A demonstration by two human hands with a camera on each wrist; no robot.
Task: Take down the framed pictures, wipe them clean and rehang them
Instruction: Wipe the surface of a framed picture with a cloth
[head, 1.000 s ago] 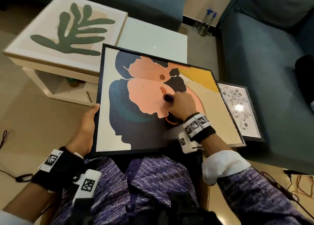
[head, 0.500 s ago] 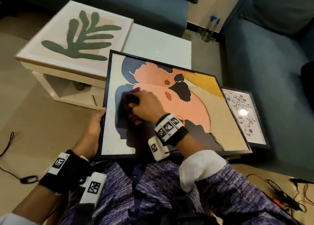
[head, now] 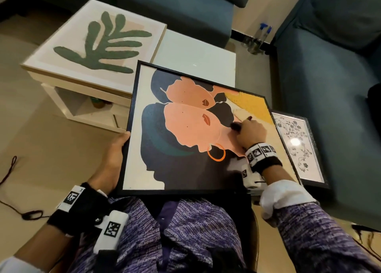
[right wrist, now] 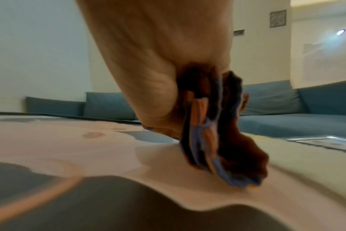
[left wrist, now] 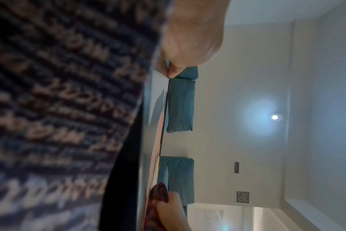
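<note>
A black-framed picture (head: 185, 128) of two faces lies across my lap, tilted up toward the low table. My left hand (head: 115, 149) grips its left edge, thumb on the frame; the left wrist view shows the frame edge (left wrist: 166, 109) pinched under the hand (left wrist: 188, 39). My right hand (head: 249, 131) holds a bunched dark striped cloth (head: 235, 126) and presses it on the glass at the right, near the yellow patch. In the right wrist view the cloth (right wrist: 217, 132) hangs from the palm onto the picture (right wrist: 89, 148).
A leaf picture (head: 94, 45) in a pale frame lies on the white low table (head: 195, 54). A small floral picture (head: 296, 146) in a black frame lies to my right against the blue sofa (head: 329, 87). Spray bottles (head: 259, 37) stand on the floor; cables (head: 12, 190) trail at the left.
My right hand has swept the cloth from the dark hair area at the picture's left across to its right side. The left hand keeps its hold on the frame.
</note>
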